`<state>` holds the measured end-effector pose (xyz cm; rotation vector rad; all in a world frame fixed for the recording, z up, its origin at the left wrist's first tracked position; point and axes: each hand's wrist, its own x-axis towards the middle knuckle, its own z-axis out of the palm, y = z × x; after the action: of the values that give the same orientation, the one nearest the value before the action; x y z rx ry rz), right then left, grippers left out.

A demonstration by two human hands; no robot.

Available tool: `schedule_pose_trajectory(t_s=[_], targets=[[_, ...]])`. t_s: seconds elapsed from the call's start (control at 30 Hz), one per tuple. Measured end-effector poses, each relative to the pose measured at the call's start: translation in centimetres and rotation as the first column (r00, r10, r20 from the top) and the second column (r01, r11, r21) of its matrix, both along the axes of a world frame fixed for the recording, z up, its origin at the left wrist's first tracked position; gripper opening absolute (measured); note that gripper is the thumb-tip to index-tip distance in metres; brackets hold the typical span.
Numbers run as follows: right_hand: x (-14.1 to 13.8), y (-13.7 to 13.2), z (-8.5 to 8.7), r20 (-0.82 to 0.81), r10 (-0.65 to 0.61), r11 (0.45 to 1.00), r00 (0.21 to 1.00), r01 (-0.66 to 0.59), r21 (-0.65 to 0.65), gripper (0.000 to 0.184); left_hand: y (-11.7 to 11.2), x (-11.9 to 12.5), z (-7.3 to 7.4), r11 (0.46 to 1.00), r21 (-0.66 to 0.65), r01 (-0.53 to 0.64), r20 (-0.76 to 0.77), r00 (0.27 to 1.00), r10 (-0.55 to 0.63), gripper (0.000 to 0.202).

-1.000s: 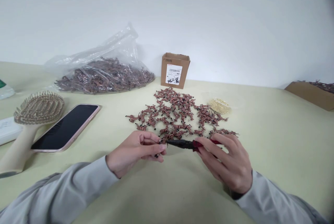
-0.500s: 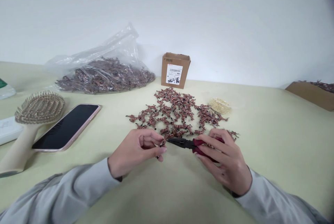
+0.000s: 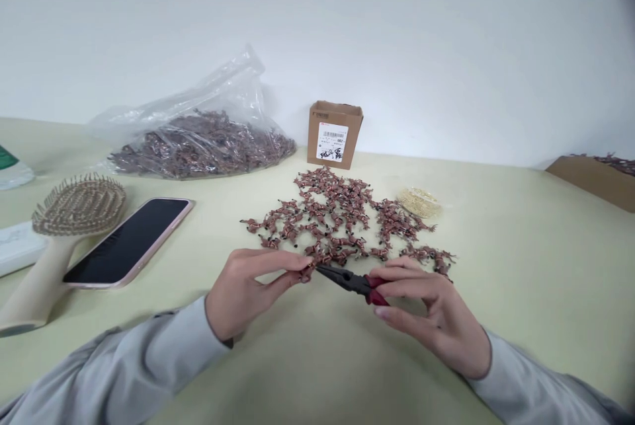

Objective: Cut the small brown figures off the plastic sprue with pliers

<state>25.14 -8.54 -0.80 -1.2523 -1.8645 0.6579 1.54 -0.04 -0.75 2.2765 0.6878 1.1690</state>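
The white label (image 3: 332, 143) on the cardboard box (image 3: 317, 134) shows a barcode (image 3: 335, 135), printed 002 and black handwriting (image 3: 331, 154)

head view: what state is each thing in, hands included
right hand, holding red-handled needle-nose pliers
left hand, pinching a small figurine at the plier tips
loose figurines, spread in a heap
clear plastic bag, lying full of figurines
cardboard box, upright, label outward
phone, face up, screen dark
hairbrush, lying bristles up

We wear a loose pale grey long-sleeved top; its left sleeve (image 3: 133, 362) and right sleeve (image 3: 540, 382) end in plain cuffs, and our left hand (image 3: 248, 296) and right hand (image 3: 431, 322) are bare.
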Motion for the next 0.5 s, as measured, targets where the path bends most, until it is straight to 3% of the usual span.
schedule_pose_trajectory(t_s=[0.1, 0.2, 0.27, 0.33, 0.4, 0.5], targets=[[-0.1, -0.2, 0.1, -0.093, 0.015, 0.992, 0.996, -0.027, -0.122, 0.013, 0.3, -0.1, 0.0, 0.975, 0.222, 0.005, 0.003, 1.000, -0.006, 0.029], [-0.2, -0.2, 0.1, -0.108, 0.016, 0.985, 0.994, -0.034, -0.171, 0.011, 0.2, 0.1, 0.1, 0.977, 0.209, -0.032, 0.049, 0.999, 0.023, 0.028], [-0.2, -0.1, -0.1, -0.055, -0.029, 0.994, 0.998, 0.024, -0.103, 0.010, 0.0, 0.3, 0.2, 0.996, 0.040, -0.076, 0.091, 0.993, 0.072, 0.023], [-0.1, 0.0, -0.4, 0.033, -0.111, 0.992, 0.993, 0.108, 0.062, 0.008, -0.3, 0.6, 0.4, 0.974, -0.207, -0.097, 0.103, 0.987, 0.120, 0.017], [0.1, 0.2, -0.8, 0.110, -0.199, 0.945, 0.974, 0.161, 0.284, 0.012, -0.5, 0.8, 0.6, 0.901, -0.428, -0.072, 0.117, 0.984, 0.134, 0.012], [0.2, 0.3, -1.3, 0.169, -0.273, 0.850, 0.947, 0.156, 0.503, 0.021, -0.6, 0.9, 0.7, 0.782, -0.623, -0.005, 0.148, 0.981, 0.123, 0.010]])
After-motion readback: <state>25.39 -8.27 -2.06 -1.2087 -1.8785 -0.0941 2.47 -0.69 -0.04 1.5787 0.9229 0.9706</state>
